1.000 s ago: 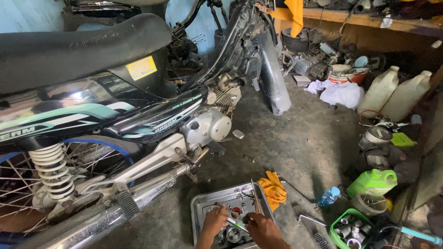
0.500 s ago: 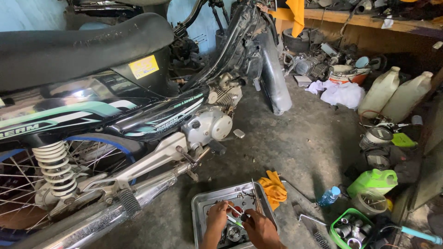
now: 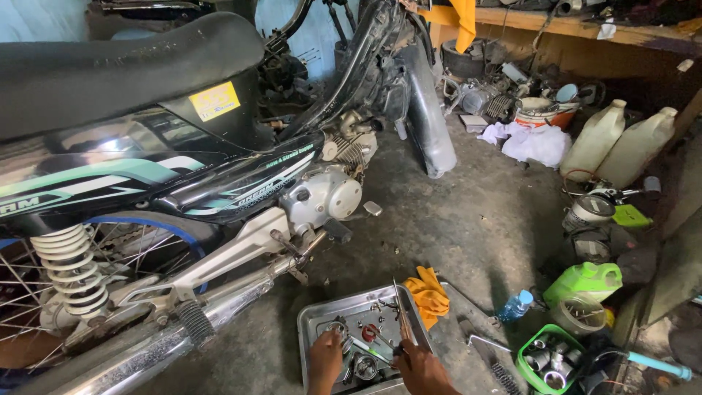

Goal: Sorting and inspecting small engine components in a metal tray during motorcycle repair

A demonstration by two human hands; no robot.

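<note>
A cluttered workshop with a bare concrete floor fills the head view. A motorcycle takes up the left half, from 9 to 12 o'clock, its black seat up top and chrome exhaust running down toward 7 o'clock. At 6 o'clock a shallow metal tray sits on the floor, holding small parts and tools. The left hand reaches into the tray, fingers curled down among the parts; whether its grip is clenched on anything I cannot tell. The right hand is just beside it, its grip grasping a slim screwdriver whose long axis runs nearly upright in the picture, tip pointing away toward 12 o'clock, over the tray's right edge. An orange rag lies just right of the tray. At 4 o'clock stand a green jug and a green basket of metal cups. Two white jugs stand at 2 o'clock beneath a wooden shelf.
</note>
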